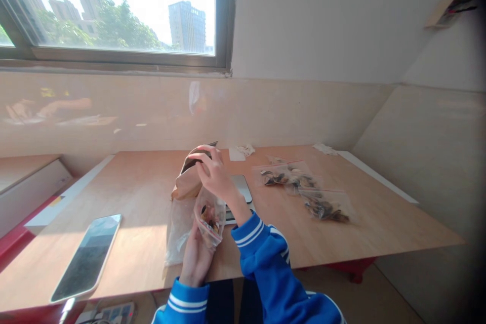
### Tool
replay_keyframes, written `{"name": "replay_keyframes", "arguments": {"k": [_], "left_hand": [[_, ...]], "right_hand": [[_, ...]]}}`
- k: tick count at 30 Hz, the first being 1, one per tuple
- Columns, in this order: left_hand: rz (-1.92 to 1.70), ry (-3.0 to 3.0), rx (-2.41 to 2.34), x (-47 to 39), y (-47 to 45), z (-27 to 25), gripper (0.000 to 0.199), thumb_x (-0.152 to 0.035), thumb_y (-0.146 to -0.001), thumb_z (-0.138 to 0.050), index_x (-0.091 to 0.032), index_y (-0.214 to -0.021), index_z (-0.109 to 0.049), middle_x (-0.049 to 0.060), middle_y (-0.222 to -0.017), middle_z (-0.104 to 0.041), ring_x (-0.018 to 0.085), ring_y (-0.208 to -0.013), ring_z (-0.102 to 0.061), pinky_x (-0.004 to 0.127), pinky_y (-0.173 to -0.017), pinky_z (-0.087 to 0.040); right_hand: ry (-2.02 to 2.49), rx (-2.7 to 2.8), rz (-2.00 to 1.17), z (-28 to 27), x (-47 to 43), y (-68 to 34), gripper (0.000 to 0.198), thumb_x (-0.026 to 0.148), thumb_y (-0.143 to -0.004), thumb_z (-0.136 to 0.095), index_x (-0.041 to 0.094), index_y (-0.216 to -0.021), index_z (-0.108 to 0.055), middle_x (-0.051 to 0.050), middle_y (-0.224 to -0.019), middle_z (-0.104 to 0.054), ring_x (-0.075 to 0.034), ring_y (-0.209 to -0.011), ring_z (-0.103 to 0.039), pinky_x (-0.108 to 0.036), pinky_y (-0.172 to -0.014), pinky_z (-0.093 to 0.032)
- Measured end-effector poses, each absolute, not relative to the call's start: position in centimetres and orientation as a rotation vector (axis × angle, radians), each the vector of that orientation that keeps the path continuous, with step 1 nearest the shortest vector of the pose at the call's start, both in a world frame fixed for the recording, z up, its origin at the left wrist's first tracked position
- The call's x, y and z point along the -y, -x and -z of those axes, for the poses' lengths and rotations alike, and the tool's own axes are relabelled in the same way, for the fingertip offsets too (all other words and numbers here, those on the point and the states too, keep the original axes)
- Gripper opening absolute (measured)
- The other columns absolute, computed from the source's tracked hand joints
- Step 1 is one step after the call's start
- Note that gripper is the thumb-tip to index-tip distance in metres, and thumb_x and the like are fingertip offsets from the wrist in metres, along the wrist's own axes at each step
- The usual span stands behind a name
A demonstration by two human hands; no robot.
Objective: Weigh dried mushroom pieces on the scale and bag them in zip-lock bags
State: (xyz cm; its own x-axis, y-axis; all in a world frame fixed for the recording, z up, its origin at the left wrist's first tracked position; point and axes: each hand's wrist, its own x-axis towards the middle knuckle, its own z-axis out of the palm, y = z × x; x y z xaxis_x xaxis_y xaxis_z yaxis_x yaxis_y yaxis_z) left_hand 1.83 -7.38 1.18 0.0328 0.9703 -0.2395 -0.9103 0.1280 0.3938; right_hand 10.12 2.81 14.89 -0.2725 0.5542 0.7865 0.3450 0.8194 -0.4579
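My left hand (195,258) holds a small clear zip bag (210,216) with dark pieces in it, just above the near edge of the wooden table (144,187). Raised above that bag, my right hand (214,172) has its fingers bent at the mouth of a brown paper bag (187,182); whether it holds anything I cannot make out. A pile of clear empty bags (177,235) lies under my left hand. Both sleeves are blue with white stripes.
Three filled clear bags (304,190) lie to the right. A small grey scale (243,187) sits behind my right wrist. A phone (87,258) lies face up at the near left. Paper scraps (241,152) rest by the wall. A power strip (114,312) lies below the table edge.
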Motion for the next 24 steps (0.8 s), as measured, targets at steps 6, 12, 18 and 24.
{"name": "replay_keyframes", "arguments": {"k": [6,12,18,24], "left_hand": [[-1.447,-0.173,-0.512,7.3,-1.7,-0.9,0.042,-0.022,-0.095,-0.041,-0.020,-0.136,-0.050,0.010,-0.126,-0.063,0.024,-0.119,-0.057,0.037,-0.103,-0.045],[-1.452,-0.132,-0.545,7.3,-1.7,-0.9,0.044,-0.021,-0.094,-0.042,-0.017,-0.137,-0.048,0.011,-0.125,-0.063,0.025,-0.118,-0.058,0.036,-0.099,-0.048],[-1.472,-0.171,-0.523,7.5,-1.7,-1.2,0.042,-0.019,-0.094,-0.042,-0.028,-0.134,-0.052,0.007,-0.122,-0.066,0.021,-0.108,-0.064,0.035,-0.095,-0.051],[-1.465,-0.147,-0.468,7.4,-1.6,-1.1,0.043,-0.018,-0.094,-0.043,-0.031,-0.135,-0.050,0.006,-0.119,-0.068,0.020,-0.104,-0.066,0.034,-0.090,-0.054]], "right_hand": [[0.625,1.845,-0.360,-14.8,-2.8,-10.3,0.038,0.012,-0.092,-0.033,0.023,-0.123,-0.051,-0.006,-0.118,-0.060,-0.016,-0.117,-0.050,-0.035,-0.105,-0.038],[0.690,1.740,-0.426,-15.1,-0.2,-12.3,0.032,0.009,-0.088,-0.036,0.022,-0.106,-0.059,-0.005,-0.110,-0.062,-0.017,-0.110,-0.054,-0.035,-0.100,-0.040],[0.935,1.569,-0.433,-11.1,-0.1,-16.7,0.029,0.007,-0.084,-0.035,0.020,-0.090,-0.060,-0.005,-0.095,-0.062,-0.018,-0.094,-0.057,-0.031,-0.086,-0.046],[1.300,1.847,-0.327,-4.1,-4.5,-18.9,0.031,0.002,-0.077,-0.045,0.014,-0.100,-0.063,-0.011,-0.107,-0.064,-0.023,-0.103,-0.055,-0.039,-0.094,-0.042]]}}
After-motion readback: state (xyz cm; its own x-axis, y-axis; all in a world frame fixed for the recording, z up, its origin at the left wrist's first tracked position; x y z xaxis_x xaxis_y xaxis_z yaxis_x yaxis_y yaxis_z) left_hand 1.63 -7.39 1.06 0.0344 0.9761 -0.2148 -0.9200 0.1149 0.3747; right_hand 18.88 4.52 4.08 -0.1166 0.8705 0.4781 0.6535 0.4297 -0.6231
